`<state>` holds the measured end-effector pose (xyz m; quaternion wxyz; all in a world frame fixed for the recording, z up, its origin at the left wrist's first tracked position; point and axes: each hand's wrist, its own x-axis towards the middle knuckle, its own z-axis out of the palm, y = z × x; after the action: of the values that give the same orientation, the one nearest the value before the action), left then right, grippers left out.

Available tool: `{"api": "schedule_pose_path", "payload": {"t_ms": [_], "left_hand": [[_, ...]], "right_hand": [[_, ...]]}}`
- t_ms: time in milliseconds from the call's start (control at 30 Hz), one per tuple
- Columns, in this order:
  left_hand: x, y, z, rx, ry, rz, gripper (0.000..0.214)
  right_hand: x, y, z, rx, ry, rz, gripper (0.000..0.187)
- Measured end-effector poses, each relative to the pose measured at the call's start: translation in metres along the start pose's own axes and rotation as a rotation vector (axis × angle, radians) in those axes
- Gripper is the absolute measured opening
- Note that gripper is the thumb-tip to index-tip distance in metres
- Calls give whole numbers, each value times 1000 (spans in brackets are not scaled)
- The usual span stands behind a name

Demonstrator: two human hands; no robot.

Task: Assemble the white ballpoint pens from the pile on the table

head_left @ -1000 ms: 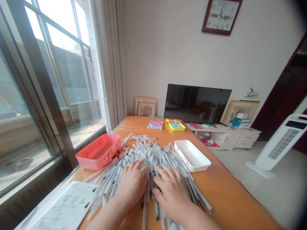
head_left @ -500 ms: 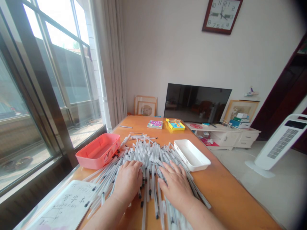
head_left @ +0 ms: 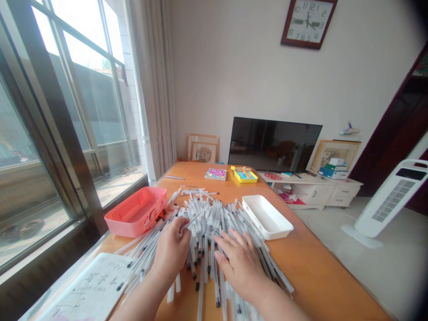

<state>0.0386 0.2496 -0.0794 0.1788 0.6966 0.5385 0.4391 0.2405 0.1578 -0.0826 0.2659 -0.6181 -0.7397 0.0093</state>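
Observation:
A big heap of translucent white pens (head_left: 219, 214), many with black ends, spreads over the table. My left hand (head_left: 172, 245) is closed in a pinch at the heap's left side. From its fingers a thin pen (head_left: 196, 217) sticks out toward the upper right. My right hand (head_left: 239, 261) rests palm down on the heap's right side, fingers stretched out and apart. Left of the heap stands a pink plastic basket (head_left: 135, 223), right of it a white plastic tray (head_left: 274, 229). Neither shows pens inside.
A handwritten notebook (head_left: 90, 285) lies at the front left of the wooden table (head_left: 321, 276). Toward the far end are a single pen (head_left: 175, 178), a colourful booklet (head_left: 215, 174) and a yellow box (head_left: 245, 177). Windows flank the left side; a tower fan (head_left: 384, 205) stands right.
My left hand has moved slightly left and closed on a pen, now raised at an angle. My right hand has shifted a little left across the heap.

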Motion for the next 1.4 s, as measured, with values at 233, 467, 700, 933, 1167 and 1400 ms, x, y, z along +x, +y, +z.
{"api": "schedule_pose_path", "payload": {"t_ms": [233,467,700,933,1167,1400], "left_hand": [[-2,23,3,-588,-178,-132,22],[-8,41,-2,-699,-377,-139,24],[-15,43,-3,-374,-443,52,21],[-27,56,-1,-64,-450,220,21],[-23,58,-6,31,-482,334,26],[-19,55,-11,-51,-526,343,29]], "right_hand": [[9,11,-4,534,289,191,40],[18,20,-17,1128,399,523,50],[17,9,-21,1222,390,522,43],[10,-9,-20,1041,242,464,44],[10,8,-15,813,209,397,44],[9,4,-30,821,62,300,43]]}}
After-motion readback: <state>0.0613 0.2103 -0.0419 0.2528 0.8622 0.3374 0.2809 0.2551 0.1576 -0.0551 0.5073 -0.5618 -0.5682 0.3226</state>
